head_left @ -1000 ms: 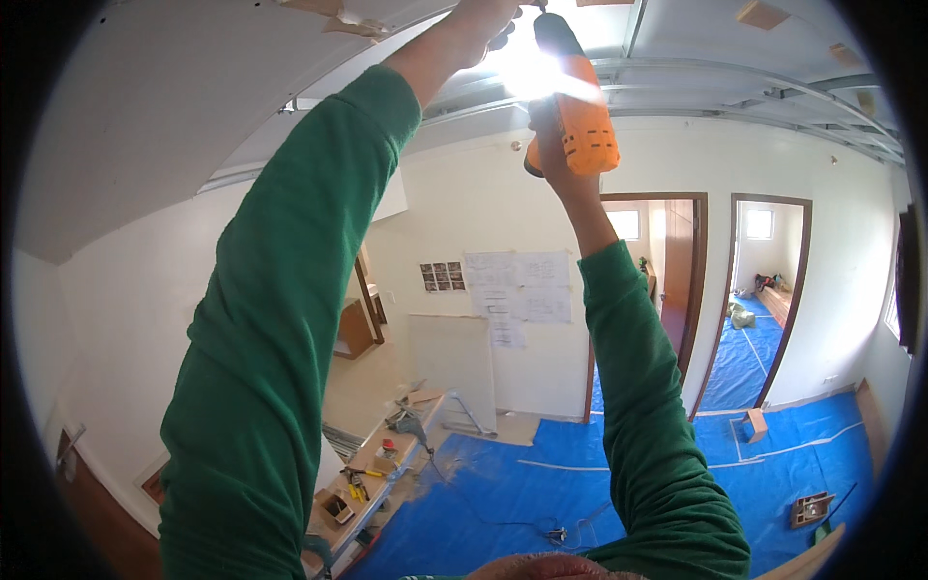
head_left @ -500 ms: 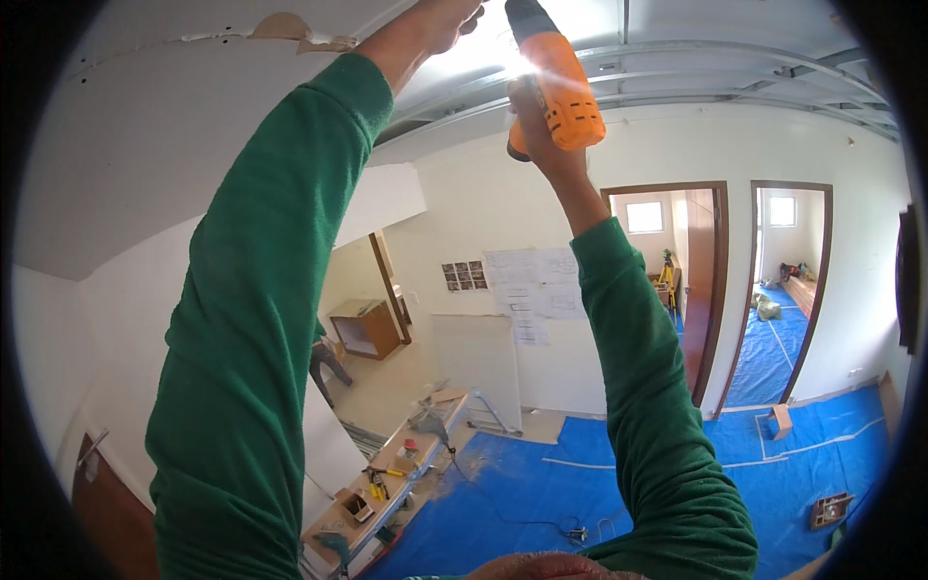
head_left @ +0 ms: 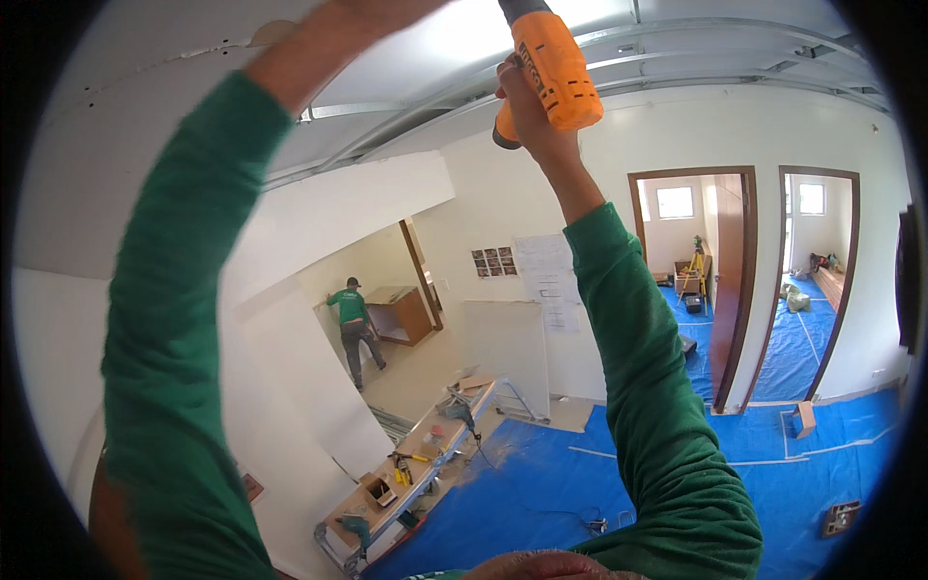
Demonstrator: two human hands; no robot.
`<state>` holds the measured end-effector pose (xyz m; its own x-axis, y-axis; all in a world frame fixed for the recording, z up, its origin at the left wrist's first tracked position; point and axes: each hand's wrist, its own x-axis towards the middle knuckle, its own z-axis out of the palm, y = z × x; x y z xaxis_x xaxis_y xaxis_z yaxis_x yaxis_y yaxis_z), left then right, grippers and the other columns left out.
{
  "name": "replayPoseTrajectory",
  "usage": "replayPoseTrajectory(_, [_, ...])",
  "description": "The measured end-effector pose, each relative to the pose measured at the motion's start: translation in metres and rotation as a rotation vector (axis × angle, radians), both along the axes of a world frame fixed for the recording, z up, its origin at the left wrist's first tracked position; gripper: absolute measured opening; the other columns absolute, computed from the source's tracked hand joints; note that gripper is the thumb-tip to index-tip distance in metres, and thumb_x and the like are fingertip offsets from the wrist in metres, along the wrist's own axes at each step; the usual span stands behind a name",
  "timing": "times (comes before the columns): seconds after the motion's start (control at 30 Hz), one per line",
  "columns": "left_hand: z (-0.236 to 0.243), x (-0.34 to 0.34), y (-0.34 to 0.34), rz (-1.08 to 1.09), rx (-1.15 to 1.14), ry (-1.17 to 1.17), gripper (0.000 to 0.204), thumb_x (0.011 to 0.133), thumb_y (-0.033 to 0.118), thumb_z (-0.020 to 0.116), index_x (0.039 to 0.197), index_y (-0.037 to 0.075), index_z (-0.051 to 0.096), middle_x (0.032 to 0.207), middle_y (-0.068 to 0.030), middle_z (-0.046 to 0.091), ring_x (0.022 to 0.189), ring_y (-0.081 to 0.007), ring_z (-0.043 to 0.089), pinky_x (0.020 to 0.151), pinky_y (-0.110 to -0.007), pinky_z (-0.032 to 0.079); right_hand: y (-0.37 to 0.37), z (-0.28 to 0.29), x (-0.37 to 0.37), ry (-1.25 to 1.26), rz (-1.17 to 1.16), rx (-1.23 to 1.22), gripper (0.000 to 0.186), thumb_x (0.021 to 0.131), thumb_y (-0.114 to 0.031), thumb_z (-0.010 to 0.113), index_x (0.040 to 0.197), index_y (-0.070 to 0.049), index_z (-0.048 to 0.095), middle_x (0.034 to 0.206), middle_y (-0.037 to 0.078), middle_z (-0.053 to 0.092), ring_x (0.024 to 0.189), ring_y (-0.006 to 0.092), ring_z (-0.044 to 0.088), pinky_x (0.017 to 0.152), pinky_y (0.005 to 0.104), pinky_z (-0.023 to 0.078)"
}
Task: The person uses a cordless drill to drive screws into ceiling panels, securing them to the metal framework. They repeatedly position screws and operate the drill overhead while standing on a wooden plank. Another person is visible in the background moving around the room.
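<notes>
Overhead, my right hand [head_left: 537, 124] is wrapped round the handle of an orange cordless drill [head_left: 561, 72]. The drill's dark front end points up and is cut off by the top edge. My left hand [head_left: 391, 12] is raised beside it, partly beyond the top edge; it is smeared by motion and its fingers are hidden. Close above both hands is the ceiling, with white boards [head_left: 203, 87] on the left and metal framing [head_left: 667, 29] on the right.
Below stands a long work bench [head_left: 425, 435] with a green drill [head_left: 356, 530], pliers-like yellow-handled tools [head_left: 402, 470] and an open box [head_left: 379, 491]. Another person [head_left: 353, 324] bends near a wooden cabinet [head_left: 404, 317]. Blue sheeting [head_left: 503, 512] covers the floor; a cable [head_left: 580, 522] lies on it.
My left arm has swung to the left and its hand has moved away from the drill's front. The view has shifted, bringing the other person fully into sight. The right hand keeps its grip.
</notes>
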<state>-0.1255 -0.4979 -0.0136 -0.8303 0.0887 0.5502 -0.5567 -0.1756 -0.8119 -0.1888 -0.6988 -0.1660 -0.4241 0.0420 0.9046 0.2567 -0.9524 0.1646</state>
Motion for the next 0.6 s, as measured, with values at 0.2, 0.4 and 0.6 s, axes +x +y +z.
replayPoseTrajectory(0.2, [0.054, -0.010, 0.089, 0.300, -0.485, -0.670, 0.017, 0.095, 0.031, 0.070, 0.097, 0.014, 0.072, 0.081, -0.0028, 0.067, 0.074, -0.0186, 0.066, 0.069, -0.034, 0.058, 0.019, 0.009, 0.051, -0.031, 0.110, -0.015, 0.016, 0.095, -0.023, 0.070, 0.095, -0.007, 0.069, 0.082, 0.001, 0.068, 0.073, 0.0156, 0.063, 0.066, 0.0327, 0.050])
replayPoseTrajectory(0.4, [0.092, -0.018, 0.075, 0.414, -0.408, -0.751, 0.013, 0.094, 0.027, 0.070, 0.089, 0.015, 0.074, 0.082, -0.0028, 0.069, 0.077, -0.0194, 0.068, 0.074, -0.039, 0.059, 0.020, 0.007, 0.061, -0.043, 0.127, 0.047, 0.014, 0.096, -0.023, 0.068, 0.094, -0.009, 0.070, 0.081, 0.002, 0.068, 0.075, 0.0159, 0.064, 0.068, 0.0337, 0.051])
replayPoseTrajectory(0.6, [0.084, -0.025, 0.083, 0.463, -0.443, -0.756, 0.013, 0.092, 0.027, 0.070, 0.084, 0.017, 0.073, 0.081, -0.0018, 0.070, 0.075, -0.0193, 0.068, 0.074, -0.039, 0.058, 0.014, 0.017, 0.063, -0.091, -0.055, 0.046, 0.009, 0.092, -0.017, 0.065, 0.091, -0.008, 0.064, 0.083, -0.001, 0.065, 0.075, 0.0102, 0.065, 0.068, 0.0292, 0.055])
